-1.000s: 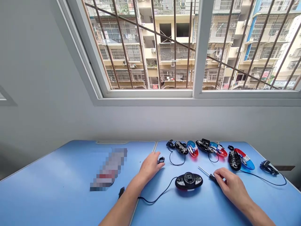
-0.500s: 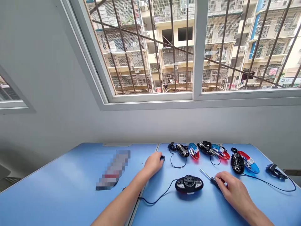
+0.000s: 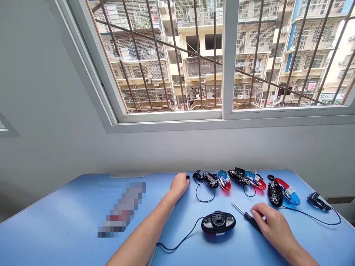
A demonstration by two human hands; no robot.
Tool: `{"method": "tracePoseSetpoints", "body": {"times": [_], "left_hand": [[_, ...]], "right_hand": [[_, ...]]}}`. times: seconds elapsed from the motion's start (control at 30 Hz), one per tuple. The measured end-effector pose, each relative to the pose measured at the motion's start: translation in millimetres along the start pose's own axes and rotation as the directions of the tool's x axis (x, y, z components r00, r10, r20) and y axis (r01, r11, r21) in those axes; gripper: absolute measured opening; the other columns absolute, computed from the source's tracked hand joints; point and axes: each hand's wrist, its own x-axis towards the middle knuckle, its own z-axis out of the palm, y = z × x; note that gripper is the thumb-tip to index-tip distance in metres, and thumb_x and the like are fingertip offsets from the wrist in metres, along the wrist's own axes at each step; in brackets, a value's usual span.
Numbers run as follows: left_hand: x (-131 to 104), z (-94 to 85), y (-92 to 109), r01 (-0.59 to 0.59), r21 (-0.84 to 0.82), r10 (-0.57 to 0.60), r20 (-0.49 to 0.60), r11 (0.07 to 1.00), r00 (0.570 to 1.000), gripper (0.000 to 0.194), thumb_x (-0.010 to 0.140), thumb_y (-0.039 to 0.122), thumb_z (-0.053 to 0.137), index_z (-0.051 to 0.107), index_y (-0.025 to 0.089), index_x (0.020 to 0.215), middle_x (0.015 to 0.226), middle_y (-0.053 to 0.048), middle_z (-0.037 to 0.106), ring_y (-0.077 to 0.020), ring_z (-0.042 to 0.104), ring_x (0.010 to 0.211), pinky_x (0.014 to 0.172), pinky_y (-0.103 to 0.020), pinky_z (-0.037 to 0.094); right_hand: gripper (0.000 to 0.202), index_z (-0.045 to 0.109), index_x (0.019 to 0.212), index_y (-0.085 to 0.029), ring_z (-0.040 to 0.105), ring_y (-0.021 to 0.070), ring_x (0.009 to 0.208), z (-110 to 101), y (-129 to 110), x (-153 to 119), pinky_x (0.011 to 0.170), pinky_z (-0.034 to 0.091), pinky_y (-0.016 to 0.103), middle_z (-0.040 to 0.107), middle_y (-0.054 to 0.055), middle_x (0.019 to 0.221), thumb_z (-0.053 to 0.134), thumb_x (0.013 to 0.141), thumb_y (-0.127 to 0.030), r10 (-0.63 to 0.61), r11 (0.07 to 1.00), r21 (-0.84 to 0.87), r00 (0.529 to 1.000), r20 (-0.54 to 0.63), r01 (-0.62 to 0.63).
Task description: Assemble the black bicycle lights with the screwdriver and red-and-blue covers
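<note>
My left hand (image 3: 179, 184) is closed near the back of the blue table, its fingers round a small black ring-like part (image 3: 188, 177) that is mostly hidden. My right hand (image 3: 273, 223) rests on the table at the right, thumb and fingers closed at the black handle of a screwdriver (image 3: 249, 218), whose metal shaft points to the back left. Between the hands lies a black oval device (image 3: 218, 223) with a round mount on top and a cable (image 3: 185, 238) running off to the left.
Along the back stand opened black oval housings (image 3: 210, 180) with red and blue shells (image 3: 224, 181) beside them. More parts (image 3: 275, 193) and a bundled cable (image 3: 318, 200) are at the right. A blurred flat object (image 3: 123, 210) lies left. Behind the table (image 3: 69, 207) are a wall and barred window.
My left hand has moved farther back toward the wall with the small black part. My right hand stays at the screwdriver. The whole view has shifted slightly.
</note>
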Motion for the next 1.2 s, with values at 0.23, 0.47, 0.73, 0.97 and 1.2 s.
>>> {"method": "tracePoseSetpoints", "body": {"times": [0.23, 0.47, 0.73, 0.97, 1.2], "left_hand": [[6, -0.4, 0, -0.022, -0.001, 0.022, -0.018, 1.0, 1.0, 0.029, 0.094, 0.03, 0.058, 0.056, 0.018, 0.12, 0.121, -0.008, 0.059, -0.0226, 0.062, 0.101, 0.084, -0.042, 0.054], [6, -1.7, 2, -0.026, -0.031, 0.025, -0.029, 0.999, 0.999, 0.029, 0.093, 0.031, 0.058, 0.056, 0.018, 0.12, 0.121, -0.008, 0.059, -0.0226, 0.062, 0.101, 0.083, -0.042, 0.054], [-45, -25.1, 17, -0.181, -0.111, 0.155, -0.207, 0.977, 0.966, 0.04, 0.091, 0.017, 0.046, 0.043, 0.013, 0.131, 0.121, -0.016, 0.056, -0.026, 0.056, 0.107, 0.091, -0.04, 0.047], [-125, -17.6, 39, -0.521, -0.387, 0.598, 0.105, 0.761, 0.795, 0.044, 0.083, 0.038, 0.058, 0.054, 0.023, 0.124, 0.131, -0.007, 0.056, -0.0243, 0.054, 0.116, 0.098, -0.032, 0.045], [-136, 0.3, 48, -0.514, -0.401, 0.602, 0.129, 0.758, 0.788, 0.039, 0.079, 0.034, 0.06, 0.058, 0.024, 0.117, 0.122, -0.007, 0.061, -0.0264, 0.054, 0.112, 0.098, -0.036, 0.043]], "right_hand": [[0.031, 0.059, 0.073, -0.024, 0.061, 0.0167, 0.064, -1, 4, 1, 0.058, 0.045, 0.027, 0.068, 0.002, 0.08, 0.038, 0.091, -0.036, 0.005, 1.0, -0.016, 1.0, 0.006, -0.005], [0.031, 0.059, 0.074, -0.024, 0.059, 0.0163, 0.062, -3, 5, 2, 0.058, 0.045, 0.028, 0.068, 0.003, 0.081, 0.036, 0.092, -0.034, 0.022, 0.999, -0.028, 0.999, 0.031, -0.021], [0.028, 0.06, 0.079, -0.024, 0.062, 0.019, 0.074, -8, -5, 1, 0.063, 0.042, 0.029, 0.067, 0.002, 0.084, 0.04, 0.091, -0.038, 0.078, 0.996, -0.051, 0.993, 0.087, -0.073], [0.021, 0.062, 0.093, -0.025, 0.06, 0.0198, 0.085, -17, -13, -6, 0.065, 0.039, 0.028, 0.065, 0.002, 0.093, 0.056, 0.082, -0.042, 0.075, 0.991, -0.122, 0.979, 0.191, -0.052], [0.015, 0.061, 0.089, -0.024, 0.058, 0.0183, 0.077, -28, -19, -9, 0.062, 0.035, 0.026, 0.063, 0.001, 0.088, 0.063, 0.076, -0.032, 0.145, 0.971, -0.224, 0.954, 0.263, -0.086]]}}
